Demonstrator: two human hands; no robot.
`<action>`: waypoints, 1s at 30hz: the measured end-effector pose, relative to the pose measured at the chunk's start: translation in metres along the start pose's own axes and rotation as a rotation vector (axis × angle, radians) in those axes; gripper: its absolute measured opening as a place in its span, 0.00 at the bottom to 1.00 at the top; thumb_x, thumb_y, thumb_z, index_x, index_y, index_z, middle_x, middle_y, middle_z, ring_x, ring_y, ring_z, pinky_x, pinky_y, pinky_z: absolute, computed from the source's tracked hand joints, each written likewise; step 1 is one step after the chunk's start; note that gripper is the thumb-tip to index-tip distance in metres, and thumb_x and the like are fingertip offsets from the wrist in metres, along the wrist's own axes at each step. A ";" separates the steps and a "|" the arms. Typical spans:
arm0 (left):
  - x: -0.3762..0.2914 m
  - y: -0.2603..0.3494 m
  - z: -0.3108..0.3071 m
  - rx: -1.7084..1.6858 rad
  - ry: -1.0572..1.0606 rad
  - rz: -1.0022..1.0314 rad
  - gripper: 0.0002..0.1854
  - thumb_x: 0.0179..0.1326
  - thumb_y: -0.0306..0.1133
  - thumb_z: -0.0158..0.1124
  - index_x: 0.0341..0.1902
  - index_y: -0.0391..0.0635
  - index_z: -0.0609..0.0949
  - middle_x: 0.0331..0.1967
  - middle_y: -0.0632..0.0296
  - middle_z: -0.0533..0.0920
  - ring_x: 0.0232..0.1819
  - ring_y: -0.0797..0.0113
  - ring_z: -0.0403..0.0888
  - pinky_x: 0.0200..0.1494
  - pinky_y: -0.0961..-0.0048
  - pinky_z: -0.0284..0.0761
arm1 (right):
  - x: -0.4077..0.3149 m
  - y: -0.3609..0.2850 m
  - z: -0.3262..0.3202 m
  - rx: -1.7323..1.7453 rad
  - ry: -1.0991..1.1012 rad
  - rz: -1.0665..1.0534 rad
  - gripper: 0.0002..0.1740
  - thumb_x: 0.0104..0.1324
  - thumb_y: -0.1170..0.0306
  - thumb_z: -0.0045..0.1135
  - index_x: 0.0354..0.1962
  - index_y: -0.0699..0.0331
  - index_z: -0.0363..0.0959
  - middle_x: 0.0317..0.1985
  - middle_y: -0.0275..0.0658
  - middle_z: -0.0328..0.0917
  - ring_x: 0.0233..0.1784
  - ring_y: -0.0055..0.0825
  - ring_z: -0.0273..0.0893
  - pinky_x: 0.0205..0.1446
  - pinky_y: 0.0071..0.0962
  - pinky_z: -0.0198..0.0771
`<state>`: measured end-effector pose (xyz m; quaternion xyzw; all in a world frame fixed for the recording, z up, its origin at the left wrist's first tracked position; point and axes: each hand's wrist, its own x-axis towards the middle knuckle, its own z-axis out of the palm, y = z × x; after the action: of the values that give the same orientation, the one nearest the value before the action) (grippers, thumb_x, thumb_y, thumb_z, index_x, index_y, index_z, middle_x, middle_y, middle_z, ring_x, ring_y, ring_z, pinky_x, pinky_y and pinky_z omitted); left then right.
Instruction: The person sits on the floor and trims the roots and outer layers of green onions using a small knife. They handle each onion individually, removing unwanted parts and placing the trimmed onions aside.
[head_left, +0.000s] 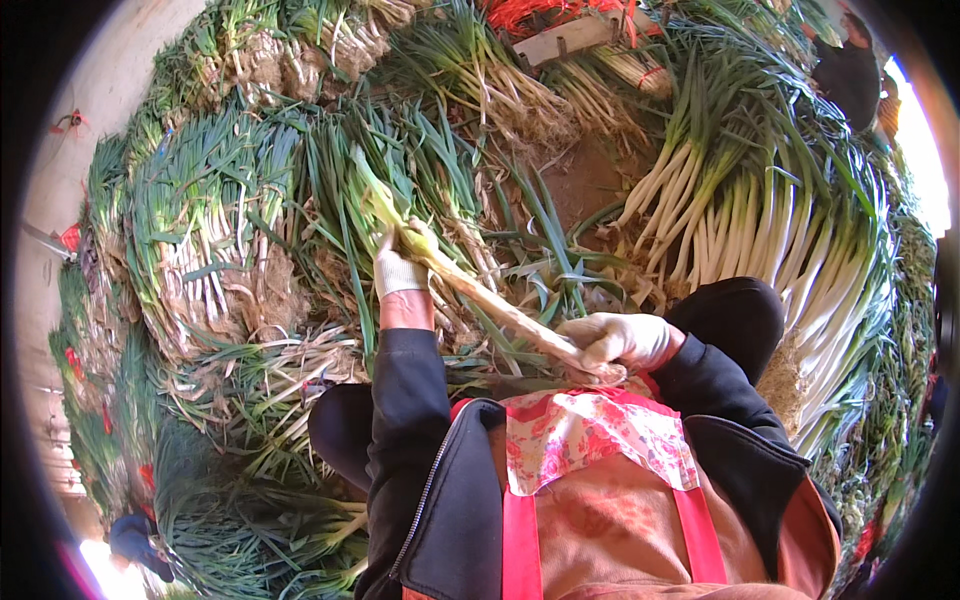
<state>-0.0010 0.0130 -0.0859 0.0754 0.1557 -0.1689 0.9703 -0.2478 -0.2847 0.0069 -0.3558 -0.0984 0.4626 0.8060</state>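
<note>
A long leek-like green onion (499, 304) stretches slantwise between my two hands, its outer skin brownish and dry. My left hand (401, 262), in a pale knit glove, grips it near the base of the green leaves. Around the root end my right hand (619, 339), gloved too, is closed, just above the floral apron (592, 442). Green leaves fan out beyond my left hand. Loose leaves and peeled skins (559, 277) lie on the ground ahead of my hands.
Cleaned white-stemmed onions (757, 225) are heaped at my right. Unpeeled, rooty ones (202, 247) lie in rows at left. Ahead are a wooden piece with pegs (574, 37) and red ties (525, 15). Another person (847, 71) is at the far right. A pale wall (97, 90) bounds the left.
</note>
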 end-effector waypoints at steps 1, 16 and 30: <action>-0.007 -0.008 0.017 0.181 -0.150 0.111 0.16 0.77 0.37 0.54 0.56 0.36 0.77 0.41 0.48 0.83 0.39 0.55 0.83 0.43 0.54 0.85 | -0.005 -0.002 -0.006 0.121 -0.185 0.011 0.33 0.65 0.63 0.68 0.59 0.77 0.67 0.35 0.34 0.77 0.34 0.18 0.75 0.38 0.19 0.69; -0.021 -0.037 0.059 1.045 0.021 0.456 0.09 0.66 0.23 0.62 0.48 0.39 0.82 0.41 0.60 0.84 0.42 0.68 0.81 0.52 0.70 0.74 | 0.054 0.025 -0.042 -0.301 0.476 -0.296 0.18 0.75 0.64 0.51 0.56 0.66 0.70 0.37 0.39 0.80 0.25 0.26 0.76 0.28 0.28 0.75; -0.176 -0.104 -0.013 1.477 -0.373 -0.153 0.14 0.68 0.23 0.54 0.54 0.39 0.82 0.45 0.58 0.86 0.46 0.63 0.85 0.52 0.70 0.80 | 0.070 0.026 -0.082 0.211 0.577 -0.308 0.11 0.75 0.70 0.54 0.52 0.64 0.73 0.35 0.32 0.78 0.30 0.19 0.77 0.33 0.24 0.74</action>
<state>-0.1985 -0.0276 -0.0506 0.6637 -0.1591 -0.3058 0.6638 -0.1864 -0.2587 -0.0819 -0.3678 0.1294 0.2232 0.8934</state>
